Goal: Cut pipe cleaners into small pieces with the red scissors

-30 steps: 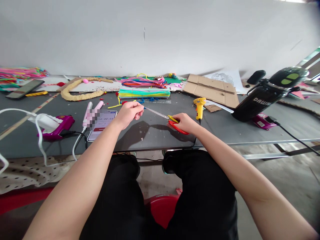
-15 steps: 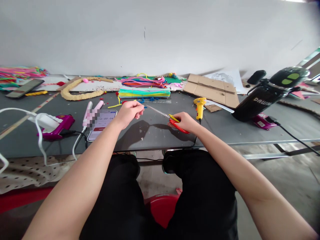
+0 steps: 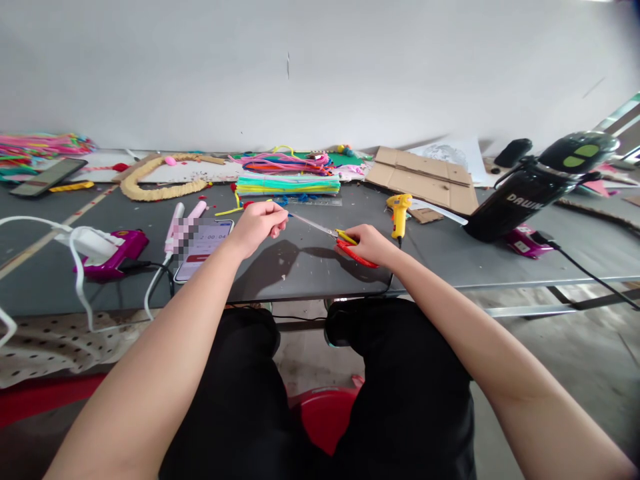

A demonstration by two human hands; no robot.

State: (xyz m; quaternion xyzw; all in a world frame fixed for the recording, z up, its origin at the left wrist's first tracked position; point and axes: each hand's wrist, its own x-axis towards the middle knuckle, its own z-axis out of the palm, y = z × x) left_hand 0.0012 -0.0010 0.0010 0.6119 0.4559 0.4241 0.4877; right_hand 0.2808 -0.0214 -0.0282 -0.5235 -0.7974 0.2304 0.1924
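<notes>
Red-and-yellow-handled scissors [image 3: 331,233] sit in the curled right hand [image 3: 369,244] above the tabletop's [image 3: 450,257] front edge, blades pointing at the left hand [image 3: 260,227], its fingers pinched closed; whether they grip anything, I cannot tell. Farther back lies a yellow glue gun [image 3: 399,215]; bundled pipe cleaners [image 3: 288,186] lie toward the back edge.

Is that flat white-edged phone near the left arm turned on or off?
On: the flat white-edged phone has a lit, pale screen showing digits and a red bar.
</notes>
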